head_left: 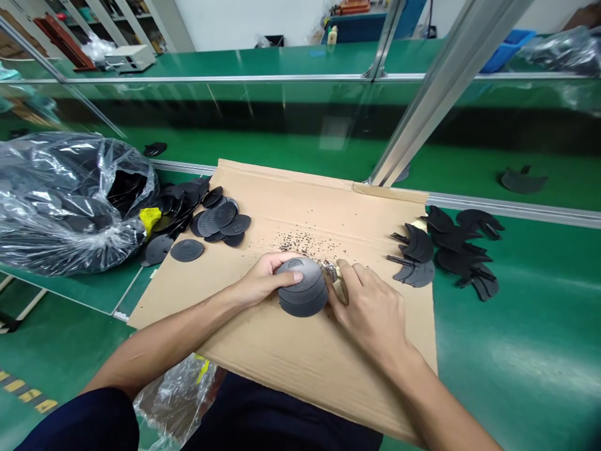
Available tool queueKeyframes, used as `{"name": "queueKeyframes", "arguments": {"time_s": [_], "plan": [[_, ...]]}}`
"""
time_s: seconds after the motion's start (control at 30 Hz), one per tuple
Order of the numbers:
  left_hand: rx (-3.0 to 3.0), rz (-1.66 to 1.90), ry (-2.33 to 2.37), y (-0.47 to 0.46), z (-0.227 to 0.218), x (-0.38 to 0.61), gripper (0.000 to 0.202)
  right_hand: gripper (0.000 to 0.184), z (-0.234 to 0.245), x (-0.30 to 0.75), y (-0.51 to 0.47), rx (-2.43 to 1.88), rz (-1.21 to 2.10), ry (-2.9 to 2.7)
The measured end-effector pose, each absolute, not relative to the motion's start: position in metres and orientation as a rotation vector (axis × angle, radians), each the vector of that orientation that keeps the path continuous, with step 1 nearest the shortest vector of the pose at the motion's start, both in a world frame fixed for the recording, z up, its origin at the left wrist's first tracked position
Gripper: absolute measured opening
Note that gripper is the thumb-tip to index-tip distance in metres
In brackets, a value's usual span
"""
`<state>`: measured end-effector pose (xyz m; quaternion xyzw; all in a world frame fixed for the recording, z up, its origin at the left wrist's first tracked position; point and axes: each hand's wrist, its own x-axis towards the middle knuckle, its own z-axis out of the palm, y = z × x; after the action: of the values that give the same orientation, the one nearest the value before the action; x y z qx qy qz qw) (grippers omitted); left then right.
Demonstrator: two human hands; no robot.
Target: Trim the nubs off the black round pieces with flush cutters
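My left hand [263,279] is closed around a small stack of dark grey plastic discs [303,288], thumb on top, held over a sheet of brown cardboard [291,351]. My right hand [370,307] is closed on a small cutting tool [334,275] with pale handles, its metal tip touching the right edge of the stack. Tiny black trimmings [305,241] lie scattered on the cardboard just beyond the hands.
A pile of loose discs [206,216] lies at the cardboard's left, beside a clear plastic bag [66,200] full of discs. Cut-off black pieces [446,250] are heaped at the right on the green bench [516,351]. A slanted metal post [436,88] rises behind.
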<state>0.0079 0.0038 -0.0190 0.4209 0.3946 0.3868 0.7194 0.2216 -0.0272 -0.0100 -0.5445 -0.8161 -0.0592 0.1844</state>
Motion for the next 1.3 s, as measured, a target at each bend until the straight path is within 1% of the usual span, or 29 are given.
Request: {"name": "queueKeyframes", "arguments": {"time_s": [0.1, 0.17, 0.3, 0.37, 0.43, 0.53, 0.63, 0.67, 0.7, 0.8, 0.87, 0.97, 1.07, 1.13, 1.23, 1.3], "plan": [[0.963, 0.867, 0.847, 0.002, -0.021, 0.009, 0.030, 0.025, -0.008, 0.224, -0.024, -1.523, -0.006, -2.246], [0.978, 0.949, 0.848, 0.003, -0.022, 0.009, 0.029, 0.025, -0.006, 0.226, -0.022, -1.492, 0.171, -2.124], [1.015, 1.110, 0.908, 0.007, -0.024, 0.009, 0.028, 0.016, 0.002, 0.225, -0.021, -1.344, 0.612, -1.820], [1.027, 1.128, 0.931, 0.007, -0.024, 0.010, 0.030, 0.014, 0.004, 0.223, -0.023, -1.254, 0.693, -1.766], [1.060, 1.097, 0.907, 0.004, -0.025, 0.012, 0.031, 0.013, 0.005, 0.220, -0.026, -1.164, 0.648, -1.796], [1.135, 1.007, 0.778, 0.000, -0.024, 0.013, 0.036, 0.014, 0.002, 0.218, -0.029, -1.029, 0.460, -1.924], [1.101, 0.946, 0.657, 0.000, -0.020, 0.009, 0.059, 0.015, 0.000, 0.220, -0.030, -0.917, 0.172, -2.058], [1.108, 0.931, 0.662, 0.002, -0.017, 0.008, 0.062, 0.014, 0.000, 0.221, -0.031, -0.890, 0.077, -2.088], [1.155, 0.909, 0.694, 0.004, -0.012, 0.005, 0.060, 0.013, 0.000, 0.222, -0.032, -0.870, -0.002, -2.112], [1.544, 0.766, 0.833, 0.012, 0.007, 0.001, 0.034, 0.019, 0.002, 0.224, -0.035, -0.852, -0.135, -2.176], [1.845, 0.610, 0.823, 0.019, 0.023, 0.002, 0.024, 0.021, 0.002, 0.226, -0.035, -0.846, -0.156, -2.218], [2.162, 0.478, 0.713, 0.040, 0.039, 0.004, 0.023, 0.018, -0.002, 0.227, -0.030, -0.885, -0.167, -2.183], [2.364, 0.558, 0.757, 0.083, 0.044, -0.001, 0.025, 0.019, -0.008, 0.228, -0.024, -0.944, -0.170, -2.097], [2.430, 0.643, 0.944, 0.124, 0.045, -0.009, 0.024, 0.019, -0.011, 0.227, -0.023, -0.951, -0.155, -2.084], [2.380, 0.630, 1.479, 0.188, 0.043, -0.020, 0.020, 0.022, -0.015, 0.227, -0.028, -0.970, -0.104, -2.102], [2.348, 0.629, 1.569, 0.219, 0.040, -0.027, 0.021, 0.024, -0.017, 0.226, -0.033, -0.999, -0.053, -2.118]]}}
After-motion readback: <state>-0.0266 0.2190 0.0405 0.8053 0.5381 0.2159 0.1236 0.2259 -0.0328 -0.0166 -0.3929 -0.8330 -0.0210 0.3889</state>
